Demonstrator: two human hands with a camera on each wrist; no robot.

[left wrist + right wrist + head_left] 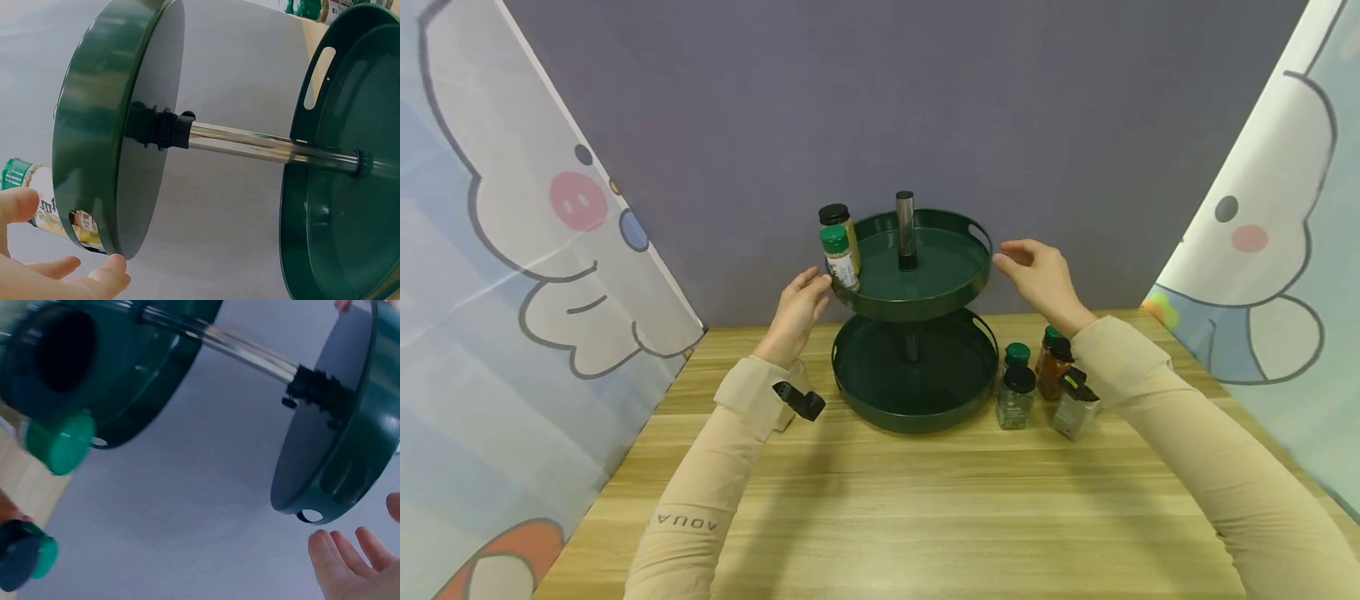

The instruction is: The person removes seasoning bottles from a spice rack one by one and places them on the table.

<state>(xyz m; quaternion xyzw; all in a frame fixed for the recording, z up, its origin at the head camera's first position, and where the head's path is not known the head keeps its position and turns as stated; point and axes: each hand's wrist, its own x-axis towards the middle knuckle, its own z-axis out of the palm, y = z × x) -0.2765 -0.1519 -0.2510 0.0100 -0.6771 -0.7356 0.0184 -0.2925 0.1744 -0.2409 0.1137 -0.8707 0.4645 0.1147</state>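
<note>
A green two-tier round tray stand has an upper tray (910,310) and a lower tray (917,419) joined by a metal post (250,144). On the upper tray's left side stand a green-capped spice jar (842,262) and, behind it, a black-capped jar (835,215). My left hand (796,315) is at that side, fingers spread; a fingertip (115,262) meets the tray's lower edge, and the thumb is near the green-capped jar. Just off the right side, my right hand (1041,279) has loosely bent fingers, apart from the tray and holding nothing.
Right of the lower tray, several spice jars stand on the wooden table (925,517), among them a black-capped jar (1017,400), a jar of red spice (1054,375) and a pale container (1075,412). A pale object (786,412) sits partly hidden behind the left wrist. A grey wall rises behind.
</note>
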